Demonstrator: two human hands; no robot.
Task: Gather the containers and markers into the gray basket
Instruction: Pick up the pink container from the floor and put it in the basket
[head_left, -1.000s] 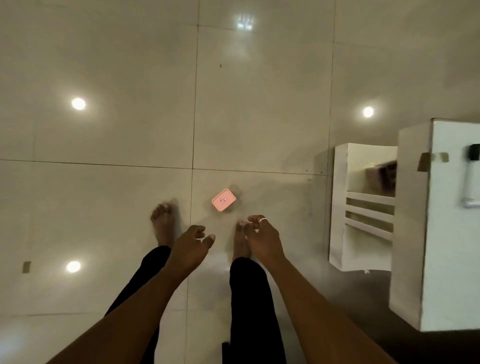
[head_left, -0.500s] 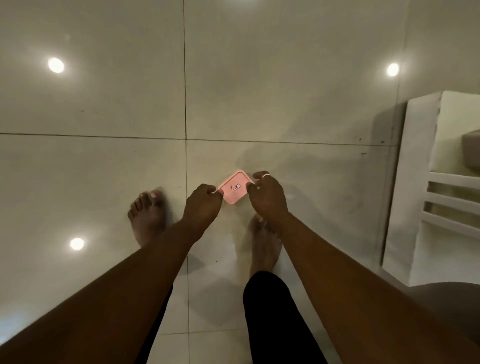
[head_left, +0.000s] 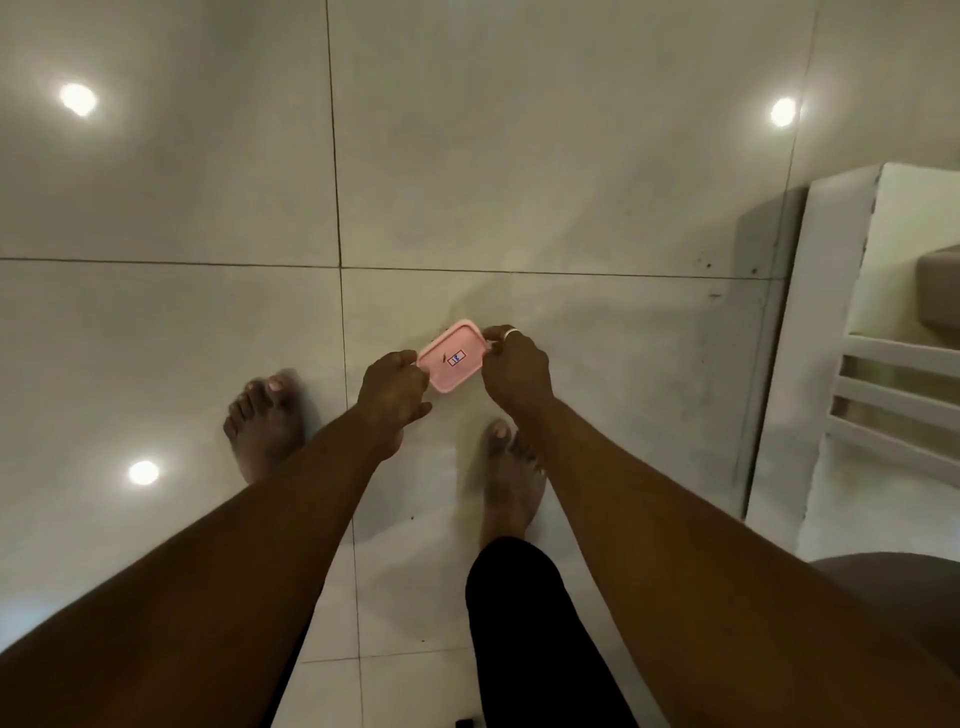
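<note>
A small pink container (head_left: 453, 357) with a rounded lid and a little label is held between both hands above the tiled floor. My left hand (head_left: 390, 396) grips its left edge with curled fingers. My right hand (head_left: 515, 368), which wears a ring, pinches its right edge. The container's underside is hidden. At the right edge a gray-brown basket corner (head_left: 938, 288) shows inside a white shelf; no markers are in view.
A white slatted shelf unit (head_left: 883, 374) stands at the right on the glossy tiled floor (head_left: 467, 156). My bare feet (head_left: 511, 467) are below the hands. A dark round thing (head_left: 904, 587) sits at the lower right. Ceiling lights reflect in the tiles.
Both hands reached down to the pink container on the floor and closed on its two edges. The view moved closer and shifted, so the shelf now sits further right.
</note>
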